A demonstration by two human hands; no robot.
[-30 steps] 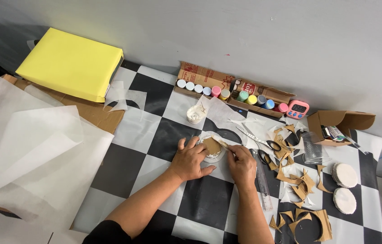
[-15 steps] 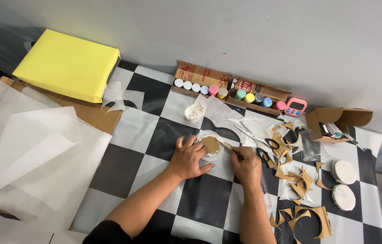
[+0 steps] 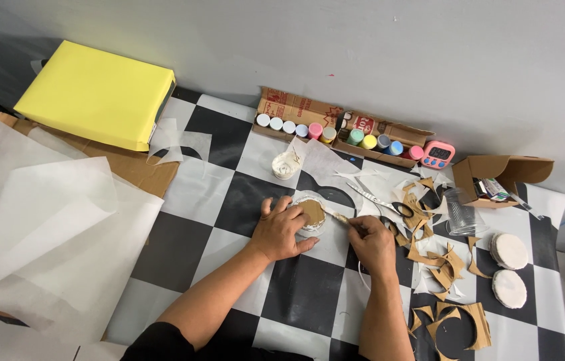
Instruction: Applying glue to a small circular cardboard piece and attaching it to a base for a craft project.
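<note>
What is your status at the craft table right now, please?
Left hand pinning cardboard disc. Right hand holds brush at its edge. Cardboard scraps beside right hand.

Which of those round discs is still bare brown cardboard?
The disc under the left hand: brown cardboard disc. The two white discs at right are covered.

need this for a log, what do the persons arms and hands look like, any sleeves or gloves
Both hands are bare, with no gloves. No rings or watch can be made out on the left hand or the right hand. The forearms are uncovered too. Dark, black-looking clothing shows only at the bottom edge of the view.
</note>
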